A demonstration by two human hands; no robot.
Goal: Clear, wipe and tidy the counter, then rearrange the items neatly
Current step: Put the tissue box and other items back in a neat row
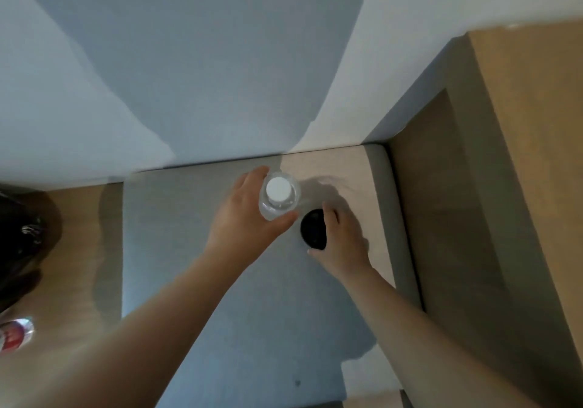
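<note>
Since the water bottle [270, 209] your left hand [246, 221] wraps looks light and squashy, grip its body gently; your right hand [342, 240] clasps a black disc [311, 228].

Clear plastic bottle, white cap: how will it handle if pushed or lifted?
May tip or slide if pushed: the clear plastic bottle with the white cap is upright and the grey counter looks smooth. Likely thin-walled; may dent where the left hand grips it. Weight unclear: fill level hidden.

The left grip [246, 218] is wrapping around a clear bottle [278, 188] with a white cap, holding it upright over the grey worktop [205, 281]. Just beside it, the right grip [342, 243] is curling around a round black object [310, 228].
</note>
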